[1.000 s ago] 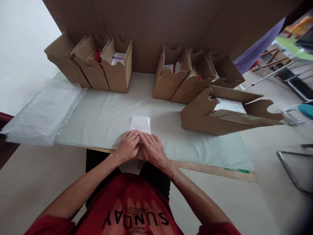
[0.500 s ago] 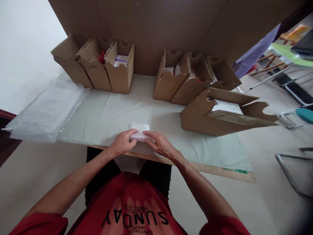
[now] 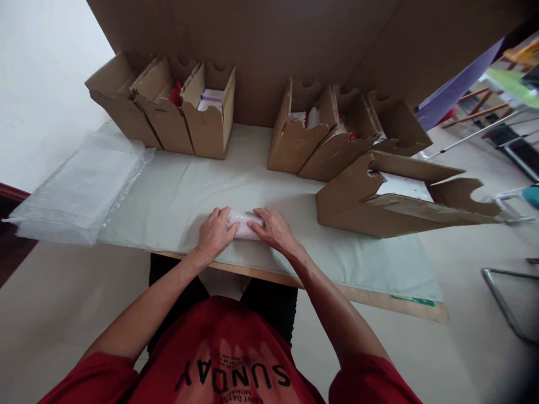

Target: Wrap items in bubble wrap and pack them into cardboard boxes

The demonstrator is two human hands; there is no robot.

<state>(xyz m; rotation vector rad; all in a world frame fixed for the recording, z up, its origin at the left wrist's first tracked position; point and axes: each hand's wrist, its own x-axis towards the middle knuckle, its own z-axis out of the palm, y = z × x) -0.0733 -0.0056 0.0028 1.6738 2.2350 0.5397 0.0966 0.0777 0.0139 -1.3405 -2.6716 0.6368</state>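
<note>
A small roll of bubble wrap [image 3: 244,225] lies on the cloth-covered table in front of me, whitish and lumpy. What is inside it does not show. My left hand [image 3: 217,231] is closed around its left end, thumb on the near side and fingers over the far side. At the right end, my right hand [image 3: 273,227] grips it in the same manner. Both hands rest close to the table's front edge.
On the left lies a stack of clear bubble wrap sheets [image 3: 80,188]. Cardboard file boxes [image 3: 208,132] stand at the back left, with more boxes [image 3: 290,143] at the back right. A larger box [image 3: 357,210] holding white items sits right of my hands. A cardboard panel [image 3: 261,50] rises behind.
The bubble wrap has gone from a flatter piece with a flap on the far side to a rounder roll. Both hands have shifted slightly away from me and now wrap its ends.
</note>
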